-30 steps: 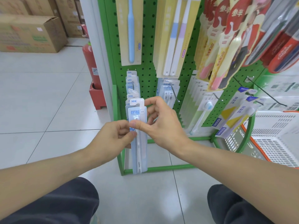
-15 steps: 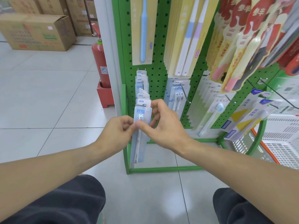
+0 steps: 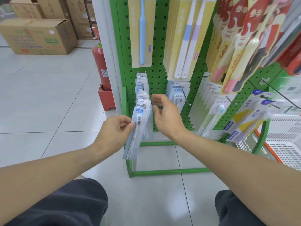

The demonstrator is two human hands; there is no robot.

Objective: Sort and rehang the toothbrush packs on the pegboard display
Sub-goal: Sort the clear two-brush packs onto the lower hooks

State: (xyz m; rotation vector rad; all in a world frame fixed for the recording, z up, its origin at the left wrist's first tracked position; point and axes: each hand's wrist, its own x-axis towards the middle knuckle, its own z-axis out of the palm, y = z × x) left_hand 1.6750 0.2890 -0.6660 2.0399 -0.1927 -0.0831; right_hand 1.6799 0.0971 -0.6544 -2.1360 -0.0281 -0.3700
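Left hand [image 3: 118,128] pinches front blue toothbrush pack [image 3: 138,124] by its edge; pack hangs at peg tip [image 3: 144,108], lower left of green pegboard [image 3: 157,66]. Right hand [image 3: 166,116] open, just right of peg, holding nothing. Step: seating the pack, likely. Next: push it back along peg, square with row behind

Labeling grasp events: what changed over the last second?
Right hand let go of the front pack and pulled away to the right, fingers now open. Left hand still pinches the pack, whose hang hole now sits at the hook tip. Other packs unchanged.
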